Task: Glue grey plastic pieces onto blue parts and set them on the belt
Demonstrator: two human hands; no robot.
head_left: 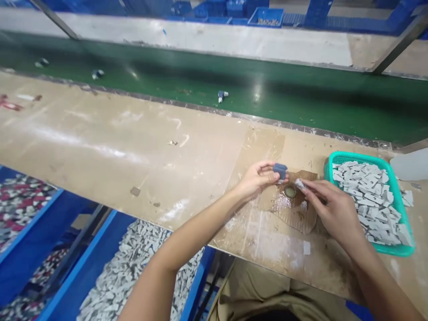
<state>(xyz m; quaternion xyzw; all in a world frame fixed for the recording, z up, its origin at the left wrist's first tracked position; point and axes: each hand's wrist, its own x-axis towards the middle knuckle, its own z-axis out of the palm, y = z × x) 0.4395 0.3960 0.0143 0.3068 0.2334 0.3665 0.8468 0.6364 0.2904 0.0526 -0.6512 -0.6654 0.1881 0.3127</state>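
Note:
Between the thumb and fingers of my left hand is a small dark blue plastic part. My right hand pinches a small light grey plastic piece, a short way right of the blue part and apart from it. Below both pieces, a small round dish sits on a wet, stained piece of cardboard. Right of my right hand stands a green plastic basket heaped with light grey pieces.
Beyond the tan worktable runs a green conveyor belt carrying a few blue-and-grey parts. Below the table at left, blue bins hold many grey and red pieces. A metal post rises at far right.

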